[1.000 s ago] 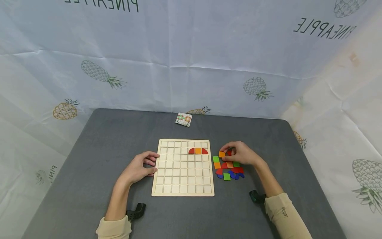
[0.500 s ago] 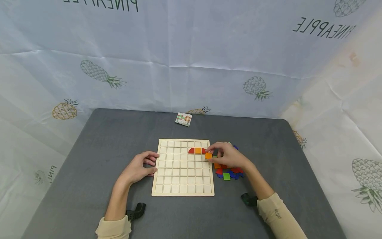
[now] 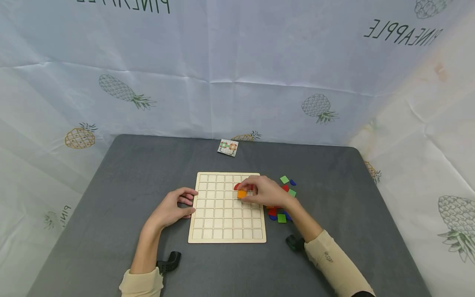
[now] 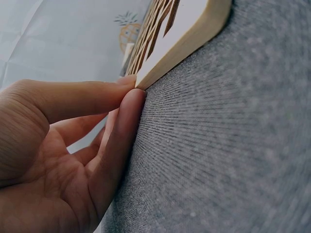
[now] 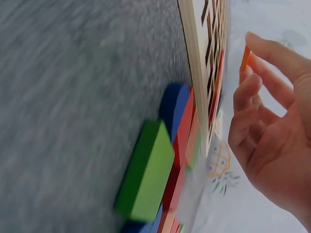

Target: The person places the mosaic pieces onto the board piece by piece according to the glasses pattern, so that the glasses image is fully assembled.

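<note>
My left hand (image 3: 174, 208) rests at the left edge of a pale wooden grid board (image 3: 219, 227), its thumb and fingertips touching the rim. In the left wrist view, the tips of that hand (image 4: 73, 145) meet the board's edge (image 4: 180, 58). Over the upper right of the board, my right hand (image 3: 265, 192) pinches an orange square tile (image 3: 241, 194) between thumb and fingers. The right wrist view has this tile (image 5: 245, 58) edge-on, held above the board. Red tiles (image 3: 236, 187) in the second row are partly covered by the right hand.
Right of the board lies a loose pile of green (image 3: 282, 218), red, blue and orange tiles, partly behind the right forearm. A small patterned card (image 3: 228, 147) lies at the table's back. A pineapple-print cloth (image 3: 237, 62) hangs behind the grey table (image 3: 148, 161).
My right hand picked the orange tile out of the pile and carried it left over the board. The left hand stays at the board's edge.
</note>
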A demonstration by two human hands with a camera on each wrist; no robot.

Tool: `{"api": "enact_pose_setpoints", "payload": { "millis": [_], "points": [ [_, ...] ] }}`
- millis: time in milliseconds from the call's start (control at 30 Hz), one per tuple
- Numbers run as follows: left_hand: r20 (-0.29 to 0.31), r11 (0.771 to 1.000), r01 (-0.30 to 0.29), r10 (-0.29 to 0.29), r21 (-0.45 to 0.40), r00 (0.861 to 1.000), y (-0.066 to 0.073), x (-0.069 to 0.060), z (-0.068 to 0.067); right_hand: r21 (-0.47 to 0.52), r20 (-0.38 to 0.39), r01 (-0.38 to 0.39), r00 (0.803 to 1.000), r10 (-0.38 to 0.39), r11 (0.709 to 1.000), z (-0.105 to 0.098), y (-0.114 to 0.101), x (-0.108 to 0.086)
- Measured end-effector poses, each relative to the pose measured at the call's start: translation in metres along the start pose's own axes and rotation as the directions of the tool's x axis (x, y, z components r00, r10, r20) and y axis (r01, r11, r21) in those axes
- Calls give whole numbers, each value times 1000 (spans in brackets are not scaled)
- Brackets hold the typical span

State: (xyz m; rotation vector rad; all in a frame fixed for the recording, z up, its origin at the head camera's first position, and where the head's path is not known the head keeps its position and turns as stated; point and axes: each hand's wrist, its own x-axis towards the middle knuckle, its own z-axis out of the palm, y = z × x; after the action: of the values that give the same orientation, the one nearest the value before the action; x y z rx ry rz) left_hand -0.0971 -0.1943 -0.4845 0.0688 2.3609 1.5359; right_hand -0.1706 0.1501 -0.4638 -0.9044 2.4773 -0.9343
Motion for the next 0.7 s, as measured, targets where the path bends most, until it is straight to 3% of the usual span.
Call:
{"api": "enact_pose_setpoints", "payload": {
  "millis": [333, 700],
  "points": [
    [10, 1000, 2, -2, -27, 1000, 0, -1, -2, -175, 2, 24, 1000, -24, 984, 12, -9, 14],
    [12, 1000, -11, 11, -21, 1000, 0, -2, -1, -170, -33, -20, 999, 15, 985, 12, -11, 11]
  ]
}}
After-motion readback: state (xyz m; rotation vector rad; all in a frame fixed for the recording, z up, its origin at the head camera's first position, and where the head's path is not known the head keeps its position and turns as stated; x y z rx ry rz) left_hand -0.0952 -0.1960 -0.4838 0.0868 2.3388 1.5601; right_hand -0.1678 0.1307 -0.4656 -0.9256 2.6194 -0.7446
